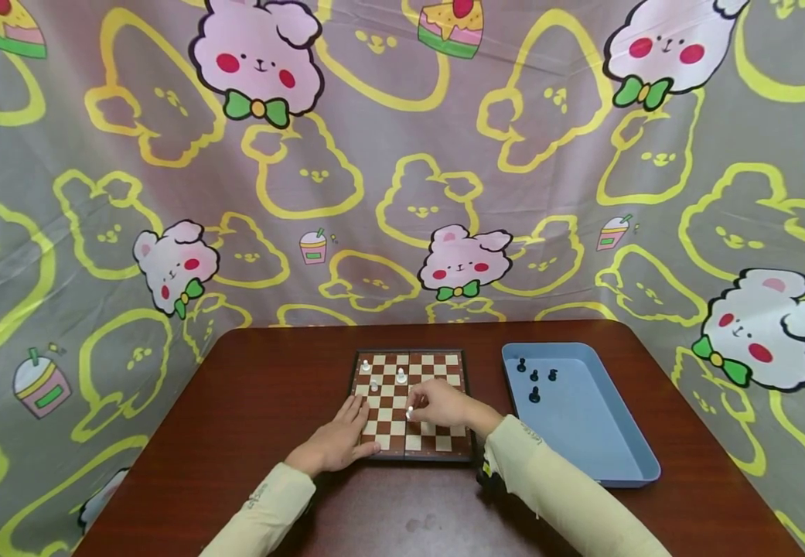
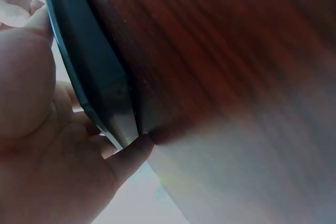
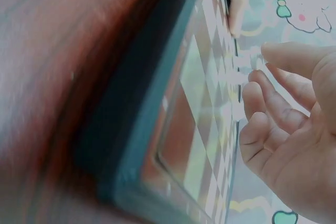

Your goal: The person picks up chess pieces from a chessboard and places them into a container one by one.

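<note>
A brown-and-cream chessboard [image 1: 390,442] with a dark frame lies on the table. My right hand [image 1: 444,404] is over its middle, thumb and fingertips pinching a small white chess piece [image 1: 410,413]; whether the piece touches the square cannot be told. Flat along the board's left edge rests my left hand [image 1: 338,439], fingers extended. In the left wrist view its thumb [image 2: 131,156] lies by the corner of the board's dark side [image 2: 89,51]. Three more white pieces stand farther back on the board, one of them a white chess piece [image 1: 400,377] near the centre line.
To the right of the board sits a blue-grey tray [image 1: 583,433] with raised rims. Several black chess pieces [image 1: 534,395] stand in its far left part. The reddish-brown table [image 1: 270,387] ends at the back against a patterned cloth [image 1: 374,193].
</note>
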A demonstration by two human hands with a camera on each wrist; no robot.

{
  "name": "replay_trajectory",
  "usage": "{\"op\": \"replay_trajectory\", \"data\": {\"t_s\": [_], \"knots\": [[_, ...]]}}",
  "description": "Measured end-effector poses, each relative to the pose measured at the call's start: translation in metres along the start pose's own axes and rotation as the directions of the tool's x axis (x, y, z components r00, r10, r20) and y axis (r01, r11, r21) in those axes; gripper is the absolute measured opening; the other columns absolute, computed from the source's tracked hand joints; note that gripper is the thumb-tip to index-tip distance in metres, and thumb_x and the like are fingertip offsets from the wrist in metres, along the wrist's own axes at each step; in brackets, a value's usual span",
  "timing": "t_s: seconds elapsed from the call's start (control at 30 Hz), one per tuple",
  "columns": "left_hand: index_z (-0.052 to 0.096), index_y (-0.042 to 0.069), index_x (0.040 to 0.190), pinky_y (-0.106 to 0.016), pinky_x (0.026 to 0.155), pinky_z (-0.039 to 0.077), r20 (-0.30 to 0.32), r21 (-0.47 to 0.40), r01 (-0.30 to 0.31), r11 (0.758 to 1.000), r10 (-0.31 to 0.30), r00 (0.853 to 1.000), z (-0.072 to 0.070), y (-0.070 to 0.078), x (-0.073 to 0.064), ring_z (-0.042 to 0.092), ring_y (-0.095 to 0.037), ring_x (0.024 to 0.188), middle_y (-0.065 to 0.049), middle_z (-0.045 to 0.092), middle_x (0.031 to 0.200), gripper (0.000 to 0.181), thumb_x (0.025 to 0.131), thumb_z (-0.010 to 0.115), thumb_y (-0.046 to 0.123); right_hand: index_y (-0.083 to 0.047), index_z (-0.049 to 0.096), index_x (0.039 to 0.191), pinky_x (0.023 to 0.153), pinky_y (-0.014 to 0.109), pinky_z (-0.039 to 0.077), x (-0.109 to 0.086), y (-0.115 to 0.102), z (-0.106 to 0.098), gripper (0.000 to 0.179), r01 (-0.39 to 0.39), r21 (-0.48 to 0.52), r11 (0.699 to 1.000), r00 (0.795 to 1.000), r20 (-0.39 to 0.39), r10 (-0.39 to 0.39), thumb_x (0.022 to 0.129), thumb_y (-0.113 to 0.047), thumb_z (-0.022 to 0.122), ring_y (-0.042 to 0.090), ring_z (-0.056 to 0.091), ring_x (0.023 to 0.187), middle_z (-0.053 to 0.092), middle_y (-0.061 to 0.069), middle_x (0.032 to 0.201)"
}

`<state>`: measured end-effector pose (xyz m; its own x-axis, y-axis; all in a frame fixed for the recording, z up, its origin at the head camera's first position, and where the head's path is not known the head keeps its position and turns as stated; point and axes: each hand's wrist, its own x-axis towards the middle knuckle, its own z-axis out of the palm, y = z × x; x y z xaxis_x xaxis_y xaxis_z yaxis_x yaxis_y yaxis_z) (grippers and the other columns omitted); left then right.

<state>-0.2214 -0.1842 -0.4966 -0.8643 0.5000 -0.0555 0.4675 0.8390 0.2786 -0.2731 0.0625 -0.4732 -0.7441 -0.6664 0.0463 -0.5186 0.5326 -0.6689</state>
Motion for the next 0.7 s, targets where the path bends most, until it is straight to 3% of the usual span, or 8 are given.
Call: {"op": "replay_trajectory", "data": {"t_s": [0.7], "knots": [[0.027,-0.008,0.145,-0.047,0.1,0.036,0.005,0.006,-0.008,1.0,0.008,1.0,0.001,-0.002,0.001,0.01,-0.037,0.141,-0.026,0.013,0.153,0.083,0.093,0.051,0.052,-0.01,0.067,0.095,0.063,0.032,0.046,-0.027,0.023,-0.052,0.007,-0.09,-0.029,0.996,0.989,-0.118,0.086,0.09,-0.013,0.066,0.012,0.056,0.075,0.061,-0.005,0.084]]}}
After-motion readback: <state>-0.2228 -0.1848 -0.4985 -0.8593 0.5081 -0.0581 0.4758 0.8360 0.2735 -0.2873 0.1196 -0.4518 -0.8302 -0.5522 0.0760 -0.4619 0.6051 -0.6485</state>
